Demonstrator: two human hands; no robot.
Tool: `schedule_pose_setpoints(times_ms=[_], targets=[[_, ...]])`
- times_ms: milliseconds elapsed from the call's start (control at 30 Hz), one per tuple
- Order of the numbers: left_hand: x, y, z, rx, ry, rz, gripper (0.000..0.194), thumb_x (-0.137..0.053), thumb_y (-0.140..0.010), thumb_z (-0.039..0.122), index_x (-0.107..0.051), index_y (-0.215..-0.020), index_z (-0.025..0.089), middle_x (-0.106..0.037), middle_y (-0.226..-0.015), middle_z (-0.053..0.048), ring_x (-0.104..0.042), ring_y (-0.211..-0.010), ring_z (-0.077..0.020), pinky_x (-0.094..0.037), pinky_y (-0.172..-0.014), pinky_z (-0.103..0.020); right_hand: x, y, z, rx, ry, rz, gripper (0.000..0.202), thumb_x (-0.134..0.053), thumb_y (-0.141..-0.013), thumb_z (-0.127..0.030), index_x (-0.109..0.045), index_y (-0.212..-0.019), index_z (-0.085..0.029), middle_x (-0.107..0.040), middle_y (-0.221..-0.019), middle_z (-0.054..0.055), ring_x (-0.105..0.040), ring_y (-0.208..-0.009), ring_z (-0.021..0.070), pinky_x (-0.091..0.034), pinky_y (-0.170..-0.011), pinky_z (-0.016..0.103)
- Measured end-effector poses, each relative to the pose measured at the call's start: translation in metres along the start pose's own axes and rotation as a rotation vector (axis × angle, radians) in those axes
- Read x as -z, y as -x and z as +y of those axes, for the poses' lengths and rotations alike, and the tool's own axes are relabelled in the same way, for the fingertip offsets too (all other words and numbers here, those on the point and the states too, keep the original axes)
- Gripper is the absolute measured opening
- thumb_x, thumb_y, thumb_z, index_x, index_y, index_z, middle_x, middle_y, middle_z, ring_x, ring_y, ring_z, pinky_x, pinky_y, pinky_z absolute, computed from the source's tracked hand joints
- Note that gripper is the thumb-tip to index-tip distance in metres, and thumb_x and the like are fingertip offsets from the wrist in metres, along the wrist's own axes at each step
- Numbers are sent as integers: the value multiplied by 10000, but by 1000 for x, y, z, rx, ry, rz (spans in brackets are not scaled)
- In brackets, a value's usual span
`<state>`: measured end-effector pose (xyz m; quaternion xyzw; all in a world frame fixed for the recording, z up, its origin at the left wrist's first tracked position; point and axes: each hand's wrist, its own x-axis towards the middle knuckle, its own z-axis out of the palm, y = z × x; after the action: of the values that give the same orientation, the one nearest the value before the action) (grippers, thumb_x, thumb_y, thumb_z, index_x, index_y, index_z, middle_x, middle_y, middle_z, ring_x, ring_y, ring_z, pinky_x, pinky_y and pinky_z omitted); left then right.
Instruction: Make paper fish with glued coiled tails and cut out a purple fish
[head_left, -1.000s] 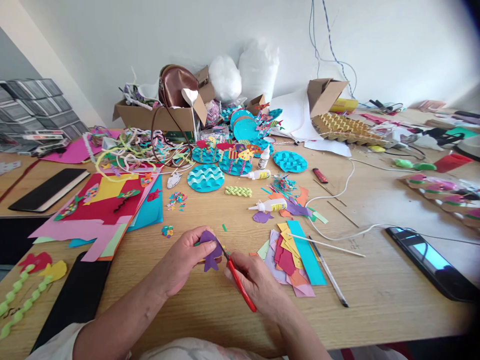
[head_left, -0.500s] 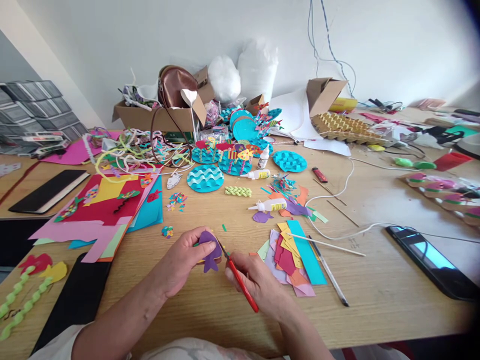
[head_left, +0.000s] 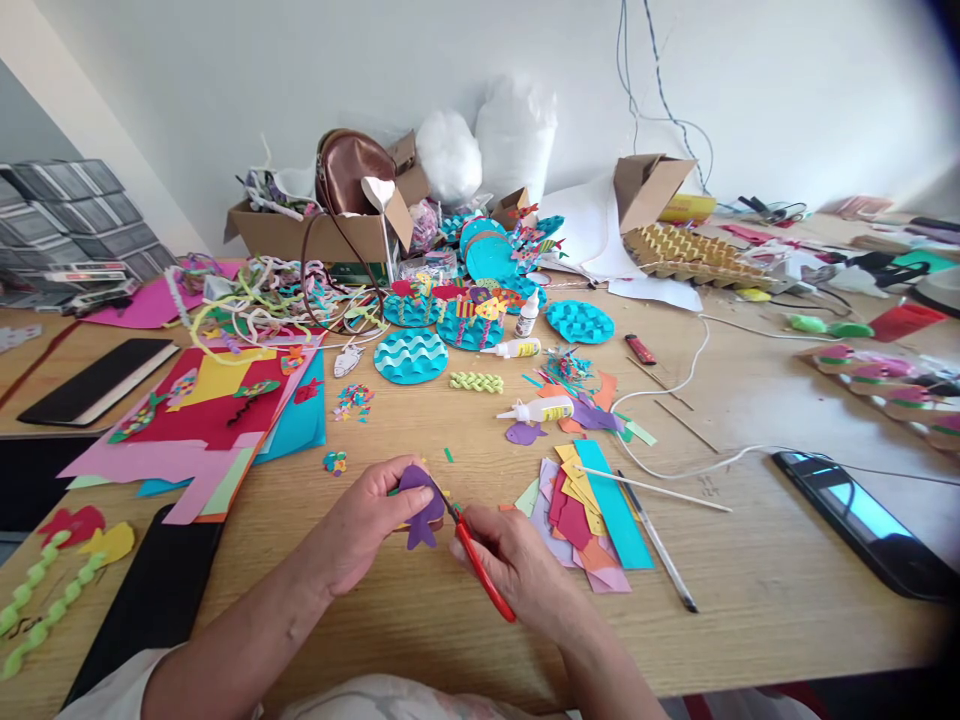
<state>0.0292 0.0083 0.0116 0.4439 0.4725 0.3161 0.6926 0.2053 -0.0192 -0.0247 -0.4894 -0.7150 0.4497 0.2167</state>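
Note:
Between its thumb and fingers, my left hand (head_left: 375, 520) pinches a purple fish-shaped paper (head_left: 421, 508), with bits of other colours showing behind it. My right hand (head_left: 506, 555) holds red-handled scissors (head_left: 484, 570), their blades against the right edge of the purple paper. Another purple paper fish (head_left: 524, 433) lies on the table beyond my hands, beside a glue bottle (head_left: 544, 410). To the right of my right hand is a fanned pile of coloured paper pieces (head_left: 571, 510) with a blue strip (head_left: 613, 505).
Coloured sheets (head_left: 202, 410) lie at left, near a black notebook (head_left: 97, 380). Blue decorated discs (head_left: 410, 356) stand ahead, before a cardboard box (head_left: 277, 235). At right are a pen (head_left: 660, 545), a white cable (head_left: 701, 350), a phone (head_left: 855, 515) and egg trays (head_left: 690, 255).
The scissor handles have spread slightly apart in my right hand. The purple paper has shifted a little in my left hand.

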Motion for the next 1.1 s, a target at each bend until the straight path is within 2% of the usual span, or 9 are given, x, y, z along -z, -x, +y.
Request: schedule_pose_setpoints(times_ms=[200, 400, 467, 567, 700, 900, 1000, 1100], targets=[[0, -2, -1, 1, 5, 4, 230, -666, -675, 361, -576, -690, 150, -603, -657, -9, -540, -624, -134, -414, -564, -233, -1, 0, 1, 21, 4, 20, 317, -464, -855, -325, -352, -591, -191, -327, -527, -67, -296, -493, 74, -195, -462, 210], [0, 0, 0, -9, -17, 6, 227, -643, -686, 363, -571, -703, 148, -589, -665, -5, -552, -622, -137, -413, -569, -236, 0, 2, 0, 0, -204, -19, 280, -426, -873, -367, -400, -654, -194, -372, -579, -57, -341, -536, 87, -243, -484, 205], [0, 0, 0, -28, -58, -6, 218, -628, -696, 358, -567, -694, 149, -587, -649, -4, -542, -589, -128, -405, -550, -231, 2, 1, -1, -18, -292, 17, 267, -483, -836, -410, -437, -690, -191, -393, -602, -54, -364, -560, 92, -276, -497, 203], [2, -3, -4, -86, -201, -10, 162, -604, -711, 305, -558, -666, 156, -577, -609, 7, -526, -559, -118, -405, -533, -224, 8, -4, -7, -47, -338, 139, 272, -614, -736, -426, -487, -761, -186, -484, -669, -33, -430, -617, 109, -339, -538, 210], [1, -8, -8, -76, -361, -45, 114, -597, -699, 257, -537, -648, 174, -562, -591, 23, -526, -542, -121, -426, -507, -221, 18, -14, -21, -28, -240, 247, 196, -645, -716, -318, -522, -805, -193, -559, -721, -14, -488, -648, 123, -373, -567, 224], [-2, -6, -6, -78, -514, -96, 57, -559, -712, 223, -567, -703, 167, -599, -682, -3, -547, -574, -136, -435, -494, -223, 20, -25, -34, 31, 32, 195, 103, -571, -703, -140, -492, -737, -197, -540, -654, -33, -467, -601, 112, -324, -548, 222], [1, -6, -7, -85, -481, -107, 49, -555, -716, 214, -567, -711, 167, -587, -681, -1, -543, -584, -138, -432, -493, -224, 17, -28, -31, 29, -22, 186, 96, -538, -694, -125, -479, -723, -195, -519, -633, -40, -447, -582, 104, -315, -530, 213], [4, -7, -10, -122, -356, -64, 82, -580, -707, 242, -570, -743, 168, -577, -671, 3, -528, -599, -136, -416, -502, -224, 14, -30, -26, 6, -189, 230, 102, -524, -671, -132, -471, -732, -194, -514, -652, -39, -444, -590, 104, -335, -534, 215]])
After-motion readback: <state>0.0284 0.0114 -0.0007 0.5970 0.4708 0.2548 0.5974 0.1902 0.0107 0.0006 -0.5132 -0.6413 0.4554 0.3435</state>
